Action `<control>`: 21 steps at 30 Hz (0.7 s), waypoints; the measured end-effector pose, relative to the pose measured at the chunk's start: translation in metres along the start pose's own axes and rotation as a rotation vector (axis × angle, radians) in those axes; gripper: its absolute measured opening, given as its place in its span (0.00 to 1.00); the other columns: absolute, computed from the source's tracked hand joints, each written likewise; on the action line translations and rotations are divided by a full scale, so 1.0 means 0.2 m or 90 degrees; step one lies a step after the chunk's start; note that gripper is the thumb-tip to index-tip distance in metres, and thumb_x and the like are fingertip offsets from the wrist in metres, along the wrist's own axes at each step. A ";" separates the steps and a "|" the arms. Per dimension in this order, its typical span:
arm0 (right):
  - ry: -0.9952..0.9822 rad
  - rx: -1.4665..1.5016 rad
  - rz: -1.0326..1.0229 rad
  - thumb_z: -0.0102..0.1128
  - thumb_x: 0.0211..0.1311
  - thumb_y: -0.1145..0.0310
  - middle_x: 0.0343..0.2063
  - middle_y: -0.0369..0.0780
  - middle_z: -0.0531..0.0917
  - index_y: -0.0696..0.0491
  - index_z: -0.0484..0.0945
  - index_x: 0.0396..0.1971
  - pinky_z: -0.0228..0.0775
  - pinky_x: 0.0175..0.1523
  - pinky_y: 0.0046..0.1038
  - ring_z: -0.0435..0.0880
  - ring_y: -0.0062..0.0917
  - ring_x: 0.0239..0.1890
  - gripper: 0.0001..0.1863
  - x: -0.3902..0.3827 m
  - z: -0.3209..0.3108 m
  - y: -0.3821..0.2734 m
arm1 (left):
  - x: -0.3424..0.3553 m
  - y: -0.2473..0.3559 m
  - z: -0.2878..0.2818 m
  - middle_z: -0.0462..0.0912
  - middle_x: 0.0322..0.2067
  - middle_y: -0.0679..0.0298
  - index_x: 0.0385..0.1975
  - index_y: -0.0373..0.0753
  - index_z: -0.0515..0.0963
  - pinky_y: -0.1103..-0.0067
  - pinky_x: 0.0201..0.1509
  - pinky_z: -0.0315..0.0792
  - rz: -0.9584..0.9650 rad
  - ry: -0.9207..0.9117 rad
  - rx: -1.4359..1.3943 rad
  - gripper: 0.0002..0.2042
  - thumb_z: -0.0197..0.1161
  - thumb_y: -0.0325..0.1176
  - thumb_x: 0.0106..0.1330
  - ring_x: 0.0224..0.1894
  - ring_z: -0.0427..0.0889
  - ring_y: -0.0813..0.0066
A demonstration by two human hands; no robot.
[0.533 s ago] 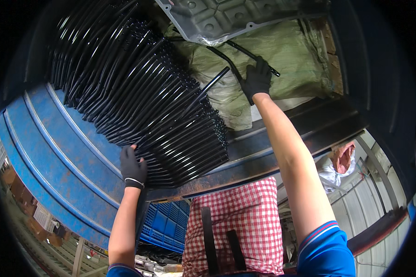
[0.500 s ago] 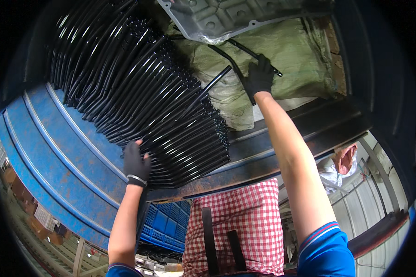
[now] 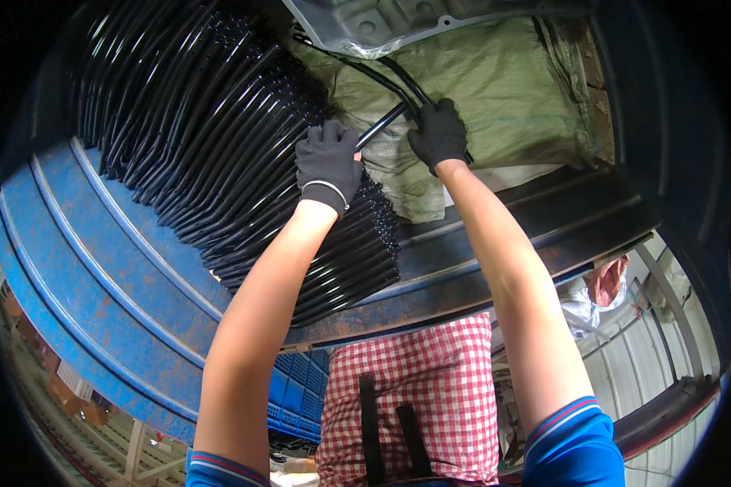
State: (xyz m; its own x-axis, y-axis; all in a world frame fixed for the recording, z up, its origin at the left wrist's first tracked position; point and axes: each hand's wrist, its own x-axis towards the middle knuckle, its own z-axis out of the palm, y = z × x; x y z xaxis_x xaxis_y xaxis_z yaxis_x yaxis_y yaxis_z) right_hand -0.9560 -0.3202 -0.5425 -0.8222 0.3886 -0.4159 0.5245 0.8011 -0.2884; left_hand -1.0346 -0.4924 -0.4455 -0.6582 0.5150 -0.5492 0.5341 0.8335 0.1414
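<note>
My left hand (image 3: 328, 164), in a dark glove with bare fingertips, lies over the stack of black bent metal tubes (image 3: 219, 146). Its fingers curl round one tube (image 3: 382, 126) that sticks out past the stack's end toward the upper right. On the green woven sheet, my right hand (image 3: 440, 136), also gloved, is closed over two bent black tubes (image 3: 382, 79) lying close together. Their lower ends are mostly hidden under that hand. The tip of the left hand's tube comes close to the right hand's fingers.
The tubes lie on a ribbed blue metal surface (image 3: 122, 235) with a dark front rail (image 3: 536, 219). A grey cast metal part (image 3: 382, 24) sits at the far side on the green woven sheet (image 3: 512, 97). Below are a blue crate (image 3: 296, 390) and a red checked cloth (image 3: 414, 390).
My left hand has moved from the near ends of the stack up and right to the protruding tube. My right hand has shifted slightly left, bringing the two loose tubes together.
</note>
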 end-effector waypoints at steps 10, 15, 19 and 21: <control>-0.199 0.139 0.104 0.63 0.44 0.59 0.43 0.51 0.71 0.53 0.75 0.39 0.71 0.46 0.42 0.78 0.48 0.40 0.22 -0.38 -0.65 0.04 | -0.39 -0.35 -0.05 0.69 0.49 0.64 0.36 0.44 0.74 0.63 0.57 0.60 0.057 0.111 -0.064 0.12 0.65 0.34 0.52 0.56 0.66 0.58; -0.171 0.169 0.054 0.64 0.44 0.60 0.42 0.51 0.72 0.54 0.75 0.37 0.70 0.46 0.42 0.77 0.47 0.42 0.20 -0.67 -0.89 0.15 | -0.70 -0.46 -0.18 0.68 0.52 0.58 0.47 0.45 0.72 0.62 0.59 0.60 -0.021 0.089 -0.052 0.19 0.63 0.34 0.53 0.56 0.65 0.54; -0.076 0.231 0.013 0.66 0.41 0.70 0.37 0.47 0.72 0.57 0.72 0.27 0.68 0.39 0.34 0.75 0.39 0.36 0.13 -0.96 -0.98 0.23 | -0.75 -0.22 -0.33 0.68 0.52 0.59 0.48 0.46 0.71 0.63 0.60 0.60 0.138 0.139 -0.160 0.20 0.63 0.34 0.53 0.57 0.65 0.55; -0.110 0.357 0.058 0.63 0.40 0.75 0.34 0.42 0.70 0.57 0.72 0.27 0.66 0.37 0.26 0.73 0.29 0.33 0.12 -1.08 -1.07 0.22 | -0.75 -0.05 -0.36 0.67 0.54 0.61 0.50 0.48 0.70 0.63 0.59 0.59 0.198 0.156 -0.172 0.24 0.65 0.35 0.50 0.58 0.64 0.57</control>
State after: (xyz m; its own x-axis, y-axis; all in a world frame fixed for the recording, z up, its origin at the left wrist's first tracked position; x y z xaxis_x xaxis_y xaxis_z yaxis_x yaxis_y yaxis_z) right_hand -0.8021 -0.2720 -0.2804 -0.7453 0.3271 -0.5809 0.6665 0.3863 -0.6376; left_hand -0.9800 -0.5636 -0.3053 -0.6121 0.7531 -0.2413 0.5897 0.6380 0.4951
